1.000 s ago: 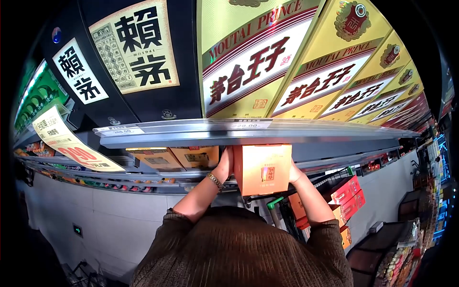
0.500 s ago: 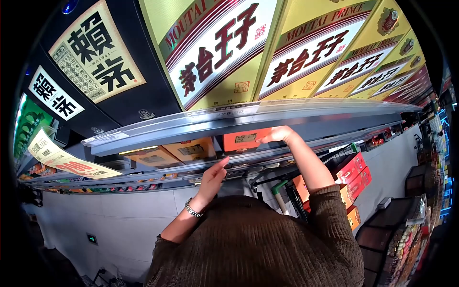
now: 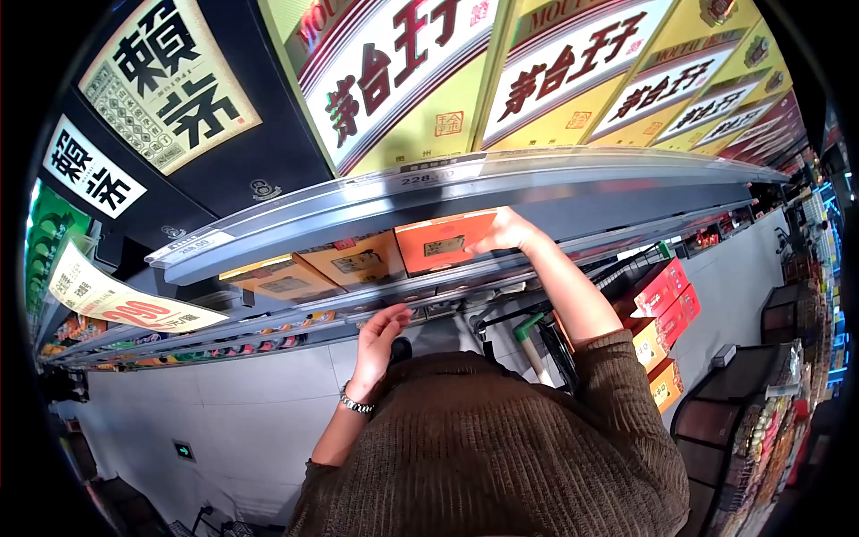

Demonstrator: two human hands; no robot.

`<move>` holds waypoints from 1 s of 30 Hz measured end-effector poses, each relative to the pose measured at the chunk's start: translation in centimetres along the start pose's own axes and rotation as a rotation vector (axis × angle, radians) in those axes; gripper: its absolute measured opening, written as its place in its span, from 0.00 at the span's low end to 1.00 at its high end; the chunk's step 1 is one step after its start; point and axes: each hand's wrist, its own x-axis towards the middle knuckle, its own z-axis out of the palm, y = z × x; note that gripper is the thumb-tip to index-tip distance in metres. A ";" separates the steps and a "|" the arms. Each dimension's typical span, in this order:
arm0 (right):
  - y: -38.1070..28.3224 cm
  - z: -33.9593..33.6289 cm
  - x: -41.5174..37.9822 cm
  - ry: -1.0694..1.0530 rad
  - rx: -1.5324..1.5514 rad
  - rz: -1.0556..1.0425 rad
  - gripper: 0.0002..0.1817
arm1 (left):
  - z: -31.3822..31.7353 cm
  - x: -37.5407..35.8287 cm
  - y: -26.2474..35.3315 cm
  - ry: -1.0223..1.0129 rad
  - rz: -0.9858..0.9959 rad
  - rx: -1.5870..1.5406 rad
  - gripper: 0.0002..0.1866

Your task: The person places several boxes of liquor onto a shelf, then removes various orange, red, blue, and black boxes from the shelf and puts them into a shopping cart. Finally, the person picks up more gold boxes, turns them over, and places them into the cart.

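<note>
An orange-red box (image 3: 425,251) with a dark square label sits on the shelf below the yellow boxes. My right hand (image 3: 503,231) is closed on its right end, the fingers lying over the front face. Immediately to its left are two orange-yellow boxes, a nearer one (image 3: 351,265) and one farther left (image 3: 282,279). My left hand (image 3: 379,344), with a metal watch on the wrist, hangs in front of the shelf. It holds nothing; its fingers are loosely bent and apart.
Large yellow boxes (image 3: 555,80) and black boxes (image 3: 242,116) fill the shelf above, behind a price rail (image 3: 429,174). A paper price sign (image 3: 134,300) juts out at left. Red boxes (image 3: 667,300) are stacked by a cart with a green-ended handle (image 3: 530,331). Displays (image 3: 716,430) stand at right.
My right hand and the orange-red box have moved left, bringing the box against the neighbouring orange-yellow box. My left hand has drawn slightly back and left, away from the shelf.
</note>
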 end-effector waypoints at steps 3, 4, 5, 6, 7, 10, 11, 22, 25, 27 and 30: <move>-0.5 0.7 -0.2 0.034 0.059 -0.075 0.30 | 0.3 0.1 -0.6 -0.047 -0.029 0.010 0.17; 0.7 0.8 0.2 -0.004 0.081 -0.016 0.35 | 0.5 0.1 -0.7 -0.065 -0.037 0.018 0.17; 3.2 1.5 0.6 0.034 0.098 -0.041 0.37 | 0.7 0.1 -0.7 -0.077 -0.047 0.031 0.17; 4.6 2.1 0.8 0.048 0.122 -0.061 0.42 | 1.0 0.2 -0.5 -0.090 -0.056 0.044 0.16; 5.0 2.9 0.5 0.073 0.146 -0.095 0.47 | 1.3 0.2 -0.4 -0.105 -0.065 0.057 0.16; 5.0 5.6 -1.6 0.264 0.034 -0.276 0.61 | 1.7 0.5 -0.6 -0.127 -0.121 0.055 0.16; 4.3 6.2 -3.1 0.298 -0.054 -0.306 0.65 | 1.7 0.5 -0.7 -0.125 -0.125 0.072 0.16; 13.6 4.9 -22.9 0.965 -0.435 0.332 0.59 | 2.2 0.3 -1.5 -0.171 -0.193 0.163 0.16; 14.3 4.3 -26.8 0.759 -0.808 0.859 0.71 | 2.8 0.5 -1.8 -0.210 -0.202 0.194 0.16; 13.5 4.4 -27.5 0.669 -0.822 1.034 0.77 | 3.3 0.8 -1.8 -0.252 -0.196 0.211 0.16; 12.4 4.7 -27.4 0.535 -0.871 1.166 0.79 | 3.9 0.8 -2.1 -0.301 -0.183 0.215 0.16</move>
